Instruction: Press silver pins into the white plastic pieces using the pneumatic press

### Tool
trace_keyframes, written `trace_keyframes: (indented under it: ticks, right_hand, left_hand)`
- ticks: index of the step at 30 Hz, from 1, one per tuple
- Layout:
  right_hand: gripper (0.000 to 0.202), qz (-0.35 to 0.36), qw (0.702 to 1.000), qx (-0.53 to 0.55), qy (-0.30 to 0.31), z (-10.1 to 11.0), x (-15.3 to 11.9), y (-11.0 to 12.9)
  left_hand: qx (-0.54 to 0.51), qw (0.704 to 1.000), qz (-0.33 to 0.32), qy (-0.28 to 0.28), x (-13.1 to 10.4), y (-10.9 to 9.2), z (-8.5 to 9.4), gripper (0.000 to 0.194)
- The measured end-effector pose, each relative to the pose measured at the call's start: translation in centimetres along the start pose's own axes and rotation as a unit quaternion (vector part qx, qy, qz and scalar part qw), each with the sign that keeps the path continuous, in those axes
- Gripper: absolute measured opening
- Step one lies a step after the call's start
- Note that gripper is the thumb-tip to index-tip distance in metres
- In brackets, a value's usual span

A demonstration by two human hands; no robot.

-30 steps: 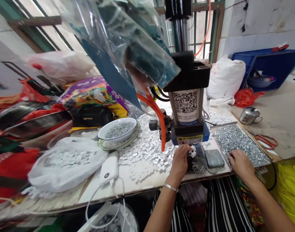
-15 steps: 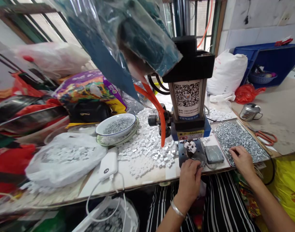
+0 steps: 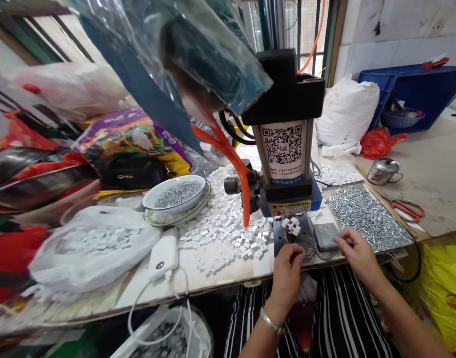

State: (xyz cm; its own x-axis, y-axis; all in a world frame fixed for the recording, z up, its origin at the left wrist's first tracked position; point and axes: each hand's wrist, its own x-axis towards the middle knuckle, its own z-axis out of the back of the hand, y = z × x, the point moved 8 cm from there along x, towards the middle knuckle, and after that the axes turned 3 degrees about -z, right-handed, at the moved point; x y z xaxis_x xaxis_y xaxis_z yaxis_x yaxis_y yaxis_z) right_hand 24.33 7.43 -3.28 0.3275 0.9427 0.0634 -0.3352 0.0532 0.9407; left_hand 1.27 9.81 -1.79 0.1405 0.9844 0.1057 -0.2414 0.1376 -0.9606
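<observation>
My left hand [image 3: 287, 271], a bracelet on its wrist, is at the front edge of the press base [image 3: 282, 231], fingertips pinched together on something too small to make out. Above it stands the press [image 3: 285, 149] with a QR label. White clips [image 3: 292, 226] sit on the base under the press. My right hand [image 3: 356, 251] is by the grey metal box [image 3: 325, 236], thumb and finger closed; what they hold is too small to tell. Beyond it lies a tray of metal nails [image 3: 369, 216].
White clips [image 3: 228, 223] are spread left of the press beside a power bank [image 3: 164, 253], a bowl [image 3: 149, 199] and a plastic bag [image 3: 93, 238]. Scissors [image 3: 407, 209] and a metal cup [image 3: 385, 171] are at the right. An orange hose [image 3: 237, 164] hangs in front.
My right hand has moved left from the nail tray to the grey box. My left hand stays at the press base, fingertips shifted slightly. The view has shifted a little.
</observation>
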Motion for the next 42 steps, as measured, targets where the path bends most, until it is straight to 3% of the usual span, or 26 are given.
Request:
trace_keyframes:
  ticks: [4, 8, 15, 22, 25, 28, 30, 33, 35, 37, 38, 42]
  right_hand:
    - [0.024, 0.016, 0.990, 0.060, 0.130, -4.7, -1.9, 3.4]
    - [0.018, 0.029, 0.978, 0.066, 0.196, -6.7, -2.7, 5.5]
    - [0.017, 0.118, 0.969, -0.025, 0.214, -7.0, -2.7, 7.5]
    - [0.017, 0.098, 0.966, -0.037, 0.237, -7.1, -2.3, 7.4]
    - [0.018, 0.123, 0.968, -0.014, 0.219, -7.2, -2.4, 7.6]
    - [0.016, 0.168, 0.967, 0.025, 0.190, -7.1, -2.9, 8.0]
    - [0.016, 0.184, 0.964, 0.038, 0.186, -7.2, -3.3, 7.8]
    - [0.018, 0.163, 0.967, 0.027, 0.195, -7.4, -3.4, 6.8]
    - [0.019, 0.136, 0.972, 0.018, 0.192, -7.3, -3.3, 6.1]
    - [0.020, 0.118, 0.976, 0.015, 0.184, -7.1, -3.2, 5.6]
    - [0.020, 0.114, 0.976, 0.014, 0.183, -7.0, -3.2, 5.5]
    - [0.020, 0.116, 0.974, 0.009, 0.195, -7.4, -3.6, 6.0]
  left_hand:
    - [-0.088, 0.994, 0.055, 0.034, -0.3, 0.4, -0.6, 0.008]
    - [-0.105, 0.992, 0.048, 0.046, -0.6, -0.1, -0.5, 0.010]
    - [-0.035, 0.998, 0.011, 0.055, -0.6, -0.4, -0.1, 0.012]
    - [0.009, 0.995, -0.016, 0.096, -0.4, -1.8, 0.4, 0.012]
    - [-0.070, 0.991, 0.037, 0.104, -0.7, -1.4, 0.0, 0.010]
    - [-0.207, 0.966, 0.105, 0.117, -1.4, -0.7, -0.9, 0.019]
    - [-0.225, 0.959, 0.109, 0.134, -1.8, -0.4, -1.1, 0.027]
    - [-0.085, 0.988, 0.054, 0.118, -1.3, 0.0, 0.6, 0.028]
    - [0.057, 0.998, -0.003, 0.036, -0.2, 0.2, 3.4, 0.020]
    - [0.182, 0.981, -0.042, -0.042, 1.0, 0.4, 6.0, 0.021]
    - [0.238, 0.968, -0.051, -0.055, 1.6, 0.6, 6.7, 0.024]
    - [0.450, 0.892, -0.041, -0.005, 4.2, 2.2, 6.6, 0.032]
